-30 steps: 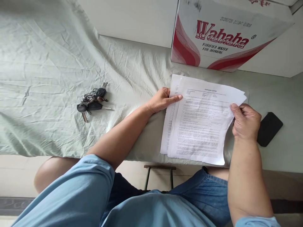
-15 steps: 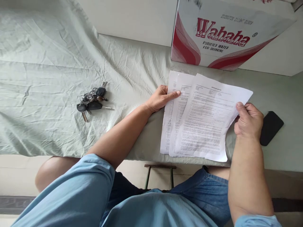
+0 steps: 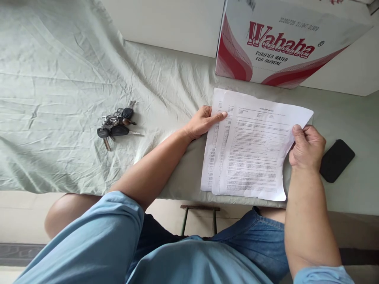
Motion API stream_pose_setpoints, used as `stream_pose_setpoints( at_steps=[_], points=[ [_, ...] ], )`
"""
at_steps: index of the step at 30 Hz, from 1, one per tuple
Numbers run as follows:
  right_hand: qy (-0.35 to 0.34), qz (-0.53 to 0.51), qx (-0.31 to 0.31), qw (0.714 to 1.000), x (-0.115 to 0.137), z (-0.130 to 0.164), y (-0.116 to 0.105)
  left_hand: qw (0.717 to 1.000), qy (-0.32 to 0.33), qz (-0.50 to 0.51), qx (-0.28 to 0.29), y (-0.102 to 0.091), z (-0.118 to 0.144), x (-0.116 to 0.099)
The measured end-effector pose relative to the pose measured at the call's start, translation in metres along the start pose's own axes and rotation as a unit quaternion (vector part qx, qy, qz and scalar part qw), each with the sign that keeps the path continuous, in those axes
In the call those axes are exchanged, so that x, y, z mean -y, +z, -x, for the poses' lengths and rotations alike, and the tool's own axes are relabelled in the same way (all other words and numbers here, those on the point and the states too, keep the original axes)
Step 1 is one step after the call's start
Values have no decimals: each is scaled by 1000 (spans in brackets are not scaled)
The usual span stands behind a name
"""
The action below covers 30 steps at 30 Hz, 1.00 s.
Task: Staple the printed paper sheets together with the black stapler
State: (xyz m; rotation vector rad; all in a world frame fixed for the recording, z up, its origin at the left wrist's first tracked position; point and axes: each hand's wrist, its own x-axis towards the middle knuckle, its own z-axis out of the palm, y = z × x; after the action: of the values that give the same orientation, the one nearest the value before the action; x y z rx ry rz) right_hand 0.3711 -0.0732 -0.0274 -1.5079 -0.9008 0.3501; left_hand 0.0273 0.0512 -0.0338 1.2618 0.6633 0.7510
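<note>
Several printed paper sheets [image 3: 254, 154] overlap in a slightly fanned stack near the table's front edge. The top sheet carries a heading and lines of small text; the left margins of the lower sheets peek out beside it. My left hand [image 3: 204, 121] pinches the stack's left edge, thumb on top and fingers underneath. At the upper right, my right hand [image 3: 308, 146] is closed on the top sheet, with the thumb over its edge and the fingers curled behind. That sheet's right side bows up a little. A black phone [image 3: 337, 160] lies just right of my right hand.
A bunch of keys [image 3: 118, 125] lies on the wrinkled pale green cloth [image 3: 59, 98] to the left. A Wahaha water carton [image 3: 284, 47] stands behind the papers against a white wall [image 3: 168, 23]. A stool [image 3: 199, 209] shows below the table edge.
My right hand has moved slightly left with the top sheet, so that sheet now overlaps the ones beneath it more. My left hand stays at the stack's left edge.
</note>
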Motion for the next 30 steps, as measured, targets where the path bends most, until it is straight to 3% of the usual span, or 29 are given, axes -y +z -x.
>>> stream_pose_setpoints(
  at_steps=[10, 13, 18, 22, 26, 30],
  points=[
    [-10, 50, -6, 999, 13, 3, 9, 999, 24, -28, 22, -1, 1, -1],
    [4, 31, 22, 999, 14, 5, 11, 999, 22, -22, 9, -3, 0, 2],
    [112, -25, 178, 977, 20, 9, 3, 997, 22, 47, -51, -2, -3, 6],
    [220, 3, 249, 943, 30, 10, -23, 989, 41, 80, -114, -3, -10, 8],
    [291, 44, 287, 912, 37, 13, -43, 973, 76, 113, -188, -8, -22, 14],
    [275, -5, 284, 918, 33, 22, -34, 962, 102, 131, -214, -11, -28, 19]
  ],
)
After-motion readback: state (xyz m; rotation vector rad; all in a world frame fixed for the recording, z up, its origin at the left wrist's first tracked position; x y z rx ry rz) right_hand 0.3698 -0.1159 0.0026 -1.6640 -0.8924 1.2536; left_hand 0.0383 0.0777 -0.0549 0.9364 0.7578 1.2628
